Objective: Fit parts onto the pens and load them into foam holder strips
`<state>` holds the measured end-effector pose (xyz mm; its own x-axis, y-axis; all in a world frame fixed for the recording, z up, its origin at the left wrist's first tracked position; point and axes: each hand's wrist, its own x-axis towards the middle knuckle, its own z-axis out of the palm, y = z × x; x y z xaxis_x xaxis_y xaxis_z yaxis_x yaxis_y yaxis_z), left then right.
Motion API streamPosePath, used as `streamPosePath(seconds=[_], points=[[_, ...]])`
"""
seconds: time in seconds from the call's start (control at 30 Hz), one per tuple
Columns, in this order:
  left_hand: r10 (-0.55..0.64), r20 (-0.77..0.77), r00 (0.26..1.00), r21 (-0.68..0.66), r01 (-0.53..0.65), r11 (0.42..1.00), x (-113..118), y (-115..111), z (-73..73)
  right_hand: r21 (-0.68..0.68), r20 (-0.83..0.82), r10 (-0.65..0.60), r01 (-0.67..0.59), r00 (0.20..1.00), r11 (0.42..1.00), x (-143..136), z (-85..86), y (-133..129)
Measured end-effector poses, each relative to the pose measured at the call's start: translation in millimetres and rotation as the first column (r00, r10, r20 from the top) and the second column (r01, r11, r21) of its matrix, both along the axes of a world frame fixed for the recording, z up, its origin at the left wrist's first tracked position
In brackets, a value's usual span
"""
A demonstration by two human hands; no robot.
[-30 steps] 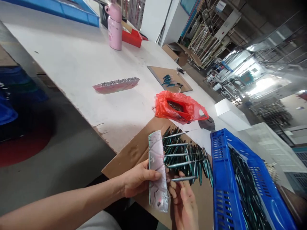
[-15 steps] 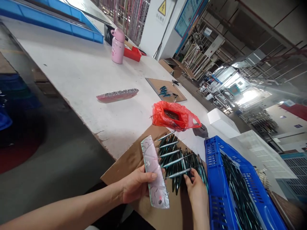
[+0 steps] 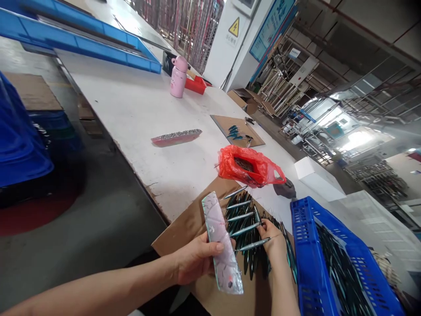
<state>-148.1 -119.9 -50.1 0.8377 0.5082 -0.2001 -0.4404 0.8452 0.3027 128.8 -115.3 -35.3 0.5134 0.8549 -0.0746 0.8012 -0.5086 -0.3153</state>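
Observation:
My left hand (image 3: 200, 256) grips a long foil-wrapped strip (image 3: 223, 245), thumb across its pale pink face. Several slender teal spindle-shaped pieces (image 3: 245, 230) stick out from the strip's right side in a row, with fine wires at their tips. My right hand (image 3: 274, 239) is closed beside the outer ends of these pieces. A similar teal piece (image 3: 257, 214) points upward from its fingertips, which partly hide its lower end. Beneath both hands, many dark teal pieces (image 3: 251, 263) lie in a heap on a brown cardboard sheet (image 3: 184, 228).
A blue crate (image 3: 304, 250) of similar pieces stands at right. Behind the cardboard sits a red plastic bag (image 3: 226, 162). A second foil-topped pink strip (image 3: 177, 138), a board with small blue pieces (image 3: 223, 123), a pink bottle (image 3: 178, 81) and a blue tray (image 3: 115, 59) occupy the table.
The view has shifted, so everything sits further right and lower. My right hand has moved up along the row, from the nearest piece's tip to further along. My left hand keeps hold of the strip.

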Motion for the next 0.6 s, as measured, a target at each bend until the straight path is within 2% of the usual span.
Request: streamPosePath(seconds=[0.13,0.23,0.33,0.43,0.53,0.6], points=[[0.028,0.046,0.999,-0.033,-0.026,0.999,0.2,-0.1,-2.2,0.022,-0.144,-0.063,0.067,0.988,0.998,12.3,-0.7,10.0],[0.056,0.060,0.997,-0.051,-0.053,0.997,0.3,0.2,-3.2,0.029,-0.280,-0.118,0.131,0.953,0.991,14.5,3.7,7.9],[0.036,0.050,0.998,-0.044,-0.034,0.998,0.1,0.9,-2.5,0.037,-0.415,-0.174,0.208,0.893,0.977,14.2,15.0,-6.6],[0.039,0.037,0.999,-0.044,-0.037,0.998,-0.4,1.8,-0.8,0.067,-0.528,-0.222,0.301,0.820,0.951,15.1,29.0,-35.7],[0.042,0.042,0.998,-0.058,-0.040,0.998,-1.0,2.7,0.1,0.162,-0.679,-0.235,0.454,0.696,0.876,10.8,35.6,-74.5],[0.026,0.052,0.998,-0.072,-0.023,0.997,-1.1,2.9,0.0,0.212,-0.827,-0.188,0.604,0.529,0.768,1.6,31.8,-99.2]])
